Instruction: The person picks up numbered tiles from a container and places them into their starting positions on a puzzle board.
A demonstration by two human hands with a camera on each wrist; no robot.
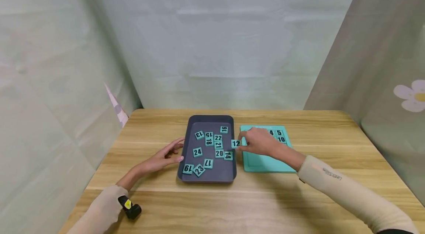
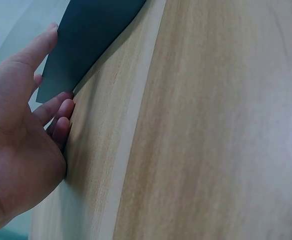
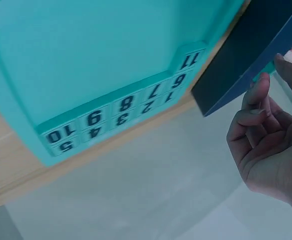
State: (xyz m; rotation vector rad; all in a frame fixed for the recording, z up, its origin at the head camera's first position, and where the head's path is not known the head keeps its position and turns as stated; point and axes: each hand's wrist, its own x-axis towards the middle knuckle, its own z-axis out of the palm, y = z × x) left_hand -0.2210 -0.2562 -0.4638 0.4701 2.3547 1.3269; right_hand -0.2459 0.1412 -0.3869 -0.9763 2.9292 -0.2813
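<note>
My right hand [image 1: 257,141] pinches a teal number tile marked 12 [image 1: 235,143] over the right rim of a dark tray [image 1: 209,178]. In the right wrist view, fingers and thumb of the right hand [image 3: 276,130] meet at a sliver of teal beside the tray wall [image 3: 246,55]. At the tray's left side, my left hand [image 1: 162,158] has its fingers loosely bent and fingertips right at the rim. The left wrist view shows that hand [image 2: 25,120] against the tray's outer wall [image 2: 90,45]. Right of the tray lies a teal board [image 1: 265,164], partly hidden by my right hand and forearm.
Several loose number tiles lie in the tray at various angles, among them 24 [image 1: 197,152], 16 [image 1: 224,129] and 19 [image 1: 187,168]. Tiles 1 to 10 fill two rows of the board, with 11 [image 3: 190,60] starting another. Both stand on a wooden table [image 1: 159,204] before a hanging cloth.
</note>
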